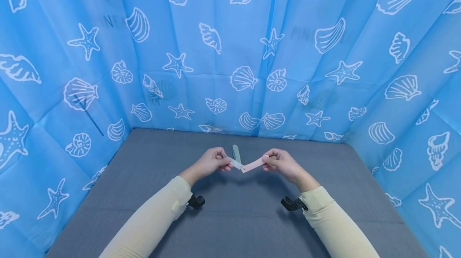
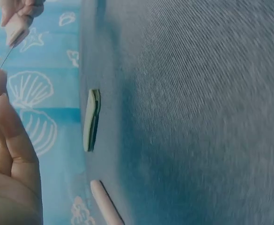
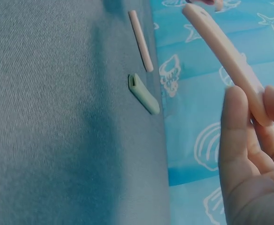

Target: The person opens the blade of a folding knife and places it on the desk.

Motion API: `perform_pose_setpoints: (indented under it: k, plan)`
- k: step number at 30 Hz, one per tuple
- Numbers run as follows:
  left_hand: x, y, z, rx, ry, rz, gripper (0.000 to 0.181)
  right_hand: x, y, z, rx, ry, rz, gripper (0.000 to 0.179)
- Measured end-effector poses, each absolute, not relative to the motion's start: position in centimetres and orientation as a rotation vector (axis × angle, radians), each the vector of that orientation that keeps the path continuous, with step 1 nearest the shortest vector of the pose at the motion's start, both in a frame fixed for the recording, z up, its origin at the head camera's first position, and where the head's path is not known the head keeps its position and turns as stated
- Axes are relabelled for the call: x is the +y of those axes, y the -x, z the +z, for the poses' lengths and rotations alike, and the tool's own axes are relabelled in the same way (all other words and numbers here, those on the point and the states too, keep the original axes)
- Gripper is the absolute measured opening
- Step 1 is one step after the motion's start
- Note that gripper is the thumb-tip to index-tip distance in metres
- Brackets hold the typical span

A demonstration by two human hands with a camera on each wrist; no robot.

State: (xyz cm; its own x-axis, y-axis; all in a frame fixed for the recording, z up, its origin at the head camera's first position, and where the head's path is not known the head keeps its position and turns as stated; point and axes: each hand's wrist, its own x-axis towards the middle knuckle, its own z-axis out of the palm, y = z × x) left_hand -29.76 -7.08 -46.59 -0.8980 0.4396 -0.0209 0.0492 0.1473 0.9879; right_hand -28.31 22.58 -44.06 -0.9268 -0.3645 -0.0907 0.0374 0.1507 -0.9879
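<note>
A pink folding razor is held open in the air between both hands. My right hand pinches the end of its pink handle between thumb and fingers. At the other side, my left hand pinches the pale, flat blade. Seen edge-on in the left wrist view, the blade shows as a thin dark line. Beyond the hands, a green folded razor lies on the table. Near it lies another slim pink piece, visible in both wrist views and hidden in the head view.
The grey cloth-covered table reaches back to a blue curtain with white shells and starfish. Curtain also hangs along the left and right sides. Black straps sit at both wrists, below the pale sleeves.
</note>
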Motion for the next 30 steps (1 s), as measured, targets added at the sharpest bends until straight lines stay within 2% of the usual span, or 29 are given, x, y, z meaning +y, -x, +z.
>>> perform_pose_setpoints:
  k: [9,13,30]
  plan:
    - [-6.2,29.7,-47.0,2.062,-0.335,2.079,0.011,22.1,28.4,-44.5,2.059,0.218,-2.106,0.022]
    - [-5.7,29.6,-47.0,2.026,-0.284,2.179,0.010,21.7,28.4,-44.7,2.011,0.169,-2.228,0.015]
    - [-3.8,28.6,-47.0,1.845,-0.022,2.436,0.014,20.4,28.2,-44.6,1.882,-0.091,-2.460,0.004]
